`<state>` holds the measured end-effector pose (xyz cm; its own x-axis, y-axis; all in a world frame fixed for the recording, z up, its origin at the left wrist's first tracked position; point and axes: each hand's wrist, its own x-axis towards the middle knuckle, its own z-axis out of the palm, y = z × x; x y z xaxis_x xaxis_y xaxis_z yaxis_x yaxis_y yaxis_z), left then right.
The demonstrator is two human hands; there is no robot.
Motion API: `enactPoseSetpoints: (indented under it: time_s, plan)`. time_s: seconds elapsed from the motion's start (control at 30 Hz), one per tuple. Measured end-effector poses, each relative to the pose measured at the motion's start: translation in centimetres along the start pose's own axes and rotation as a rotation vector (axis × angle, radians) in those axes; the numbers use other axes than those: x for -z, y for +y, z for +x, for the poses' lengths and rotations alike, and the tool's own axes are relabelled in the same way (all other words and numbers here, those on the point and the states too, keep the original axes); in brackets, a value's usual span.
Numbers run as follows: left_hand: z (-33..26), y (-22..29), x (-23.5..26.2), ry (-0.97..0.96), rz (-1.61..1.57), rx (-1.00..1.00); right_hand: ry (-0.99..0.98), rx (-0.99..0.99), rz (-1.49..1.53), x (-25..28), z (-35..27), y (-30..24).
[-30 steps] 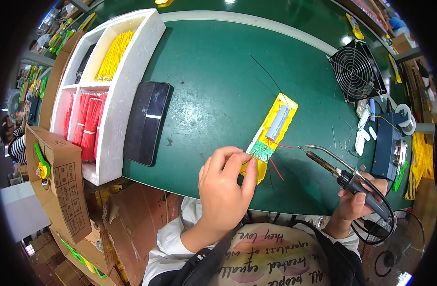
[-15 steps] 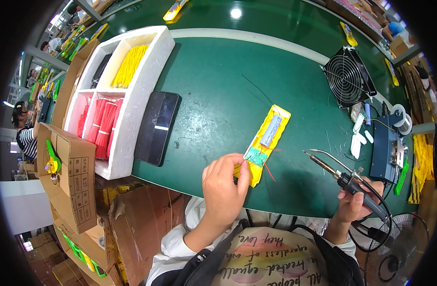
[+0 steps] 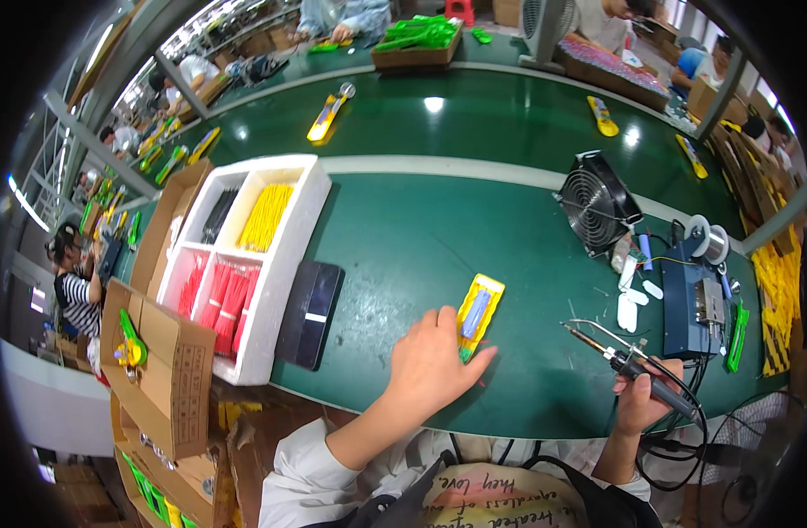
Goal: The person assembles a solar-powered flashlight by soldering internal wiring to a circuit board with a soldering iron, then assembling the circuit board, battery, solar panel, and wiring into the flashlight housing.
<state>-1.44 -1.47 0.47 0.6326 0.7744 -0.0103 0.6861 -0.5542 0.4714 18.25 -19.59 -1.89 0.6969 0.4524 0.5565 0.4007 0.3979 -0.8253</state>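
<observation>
My left hand (image 3: 434,365) rests on the green table (image 3: 403,238) with its fingers pinching the near end of a yellow holder (image 3: 479,312) that carries a blue part and a small green board. Red wires stick out from under that hand. My right hand (image 3: 643,400) is closed around the handle of a soldering iron (image 3: 628,363), its tip pointing left and held a little way right of the yellow holder.
A white foam tray (image 3: 284,264) with yellow, red and black wires and a black slab (image 3: 310,312) lie to the left. A small black fan (image 3: 595,207), a solder spool (image 3: 707,239) and a blue soldering station (image 3: 696,304) are on the right. Cardboard boxes (image 3: 161,370) stand at the near left.
The view has tilted up and shows more of the far table. My left hand stays on the yellow holder's near end; the right hand with the iron has barely moved.
</observation>
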Motion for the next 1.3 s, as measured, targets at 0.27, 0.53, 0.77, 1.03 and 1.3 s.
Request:
enactPoseSetpoints:
  time_s: [0.27, 0.53, 0.77, 1.03, 1.3]
  plan:
    - [3.4, -0.2, 0.1, -0.07, 0.155, -0.052, 0.053, 0.01, -0.003, 0.3, 0.4, -0.2]
    - [20.5, -1.3, 2.3, 0.007, 0.178, 0.065, 0.266, -0.033, -0.096, 2.5, -0.1, 1.5]
    - [36.7, -3.8, 1.4, 0.283, 0.061, 0.192, 0.315, -0.167, -0.265, 5.6, -2.9, 3.6]
    - [41.4, -5.3, -1.2, 0.404, -0.065, 0.248, 0.453, -0.317, -0.374, 2.0, 1.7, 0.1]
    - [18.7, -3.9, 6.5, 0.418, -0.12, -0.121, 0.179, -0.299, -0.306, 0.4, 3.6, 4.4]
